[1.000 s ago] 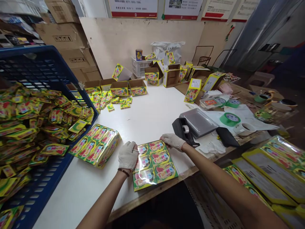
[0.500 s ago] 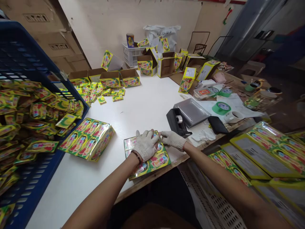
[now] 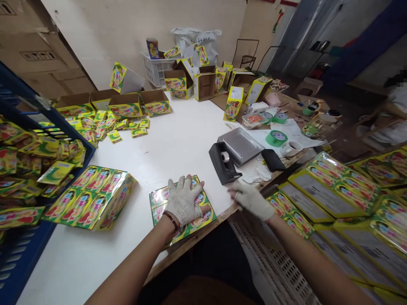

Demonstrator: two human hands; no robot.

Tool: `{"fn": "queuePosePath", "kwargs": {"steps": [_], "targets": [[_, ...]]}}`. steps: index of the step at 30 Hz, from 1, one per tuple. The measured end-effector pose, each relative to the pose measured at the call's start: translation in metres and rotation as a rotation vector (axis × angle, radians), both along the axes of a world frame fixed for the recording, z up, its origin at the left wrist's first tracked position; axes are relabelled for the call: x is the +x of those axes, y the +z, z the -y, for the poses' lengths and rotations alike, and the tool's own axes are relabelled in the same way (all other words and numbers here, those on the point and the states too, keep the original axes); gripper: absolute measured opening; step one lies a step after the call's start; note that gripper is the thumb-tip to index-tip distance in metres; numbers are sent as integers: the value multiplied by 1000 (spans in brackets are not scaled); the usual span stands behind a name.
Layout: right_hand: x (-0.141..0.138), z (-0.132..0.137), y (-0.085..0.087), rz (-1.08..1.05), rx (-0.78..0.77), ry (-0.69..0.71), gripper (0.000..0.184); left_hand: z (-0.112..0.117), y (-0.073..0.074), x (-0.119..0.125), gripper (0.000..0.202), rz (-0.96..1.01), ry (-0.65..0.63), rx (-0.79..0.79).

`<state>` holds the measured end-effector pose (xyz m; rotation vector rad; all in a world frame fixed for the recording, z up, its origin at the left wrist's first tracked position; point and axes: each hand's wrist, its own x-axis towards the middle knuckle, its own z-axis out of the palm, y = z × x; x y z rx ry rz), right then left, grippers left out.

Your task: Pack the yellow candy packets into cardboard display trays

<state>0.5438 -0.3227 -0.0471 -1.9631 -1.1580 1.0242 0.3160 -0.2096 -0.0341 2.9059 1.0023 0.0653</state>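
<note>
Just now drawing the right hand (image 3: pixel 252 201) off the shiny pack (image 3: pixel 202 224) and over the near table edge, having had both hands on it half a second ago. Keeping the left hand (image 3: pixel 184 201) spread open, palm down on the pack, so probably leaving any steadying to that side alone. Bending the right fingers loosely near the black tape dispenser (image 3: pixel 222 165); not being able to tell about anything small between them.

Finding the pack lying flat at the near edge of the white table (image 3: pixel 178 140), and a second pack (image 3: pixel 92 195) to the left, near a blue crate (image 3: pixel 27 250) of small boxes (image 3: pixel 55 173). Seeing clear plastic (image 3: pixel 240 146) and green tape (image 3: pixel 276 138) on the right, open cartons (image 3: pixel 125 106) on the far left, stacked packs (image 3: pixel 330 197) beyond the right edge, and brown cardboard boxes (image 3: pixel 41 80) by the far wall.
</note>
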Motion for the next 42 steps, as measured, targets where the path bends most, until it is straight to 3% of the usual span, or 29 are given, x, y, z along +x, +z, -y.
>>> {"fn": "queuePosePath", "kwargs": {"steps": [1,3,7,11,14,20,23,28,31,35,38,40,42], "targets": [[18,-6,1,196,120,-128,27,-1,0,0,79,-2,2,-4],[51,-20,0,351,220,-222,23,-2,0,0,80,-1,5,-6],[78,-45,-10,365,219,-142,25,-2,-1,0,81,8,5,8],[70,-59,-18,338,249,-114,23,-2,1,-1,81,10,-1,8],[61,-58,-18,347,290,-168,21,-2,4,-1,81,-4,0,-4],[38,-21,-12,348,276,-291,27,-2,4,-1,79,-2,-4,2],[27,-5,-18,313,198,-313,30,-3,2,-1,79,0,-10,8],[27,-4,-32,271,89,-312,23,-2,2,-1,78,12,-11,2],[27,-6,-26,192,61,-188,22,-2,1,-1,80,26,-6,-3],[10,-20,-5,-37,29,169,27,-1,-2,-1,81,41,-5,4],[-6,-46,6,-218,2,487,36,-2,-2,-3,80,45,-7,6],[-13,-66,7,-290,-31,647,39,-2,-1,-3,70,54,-9,6],[-14,-83,2,-305,-75,703,40,-3,-1,-3,54,68,6,4]]}}
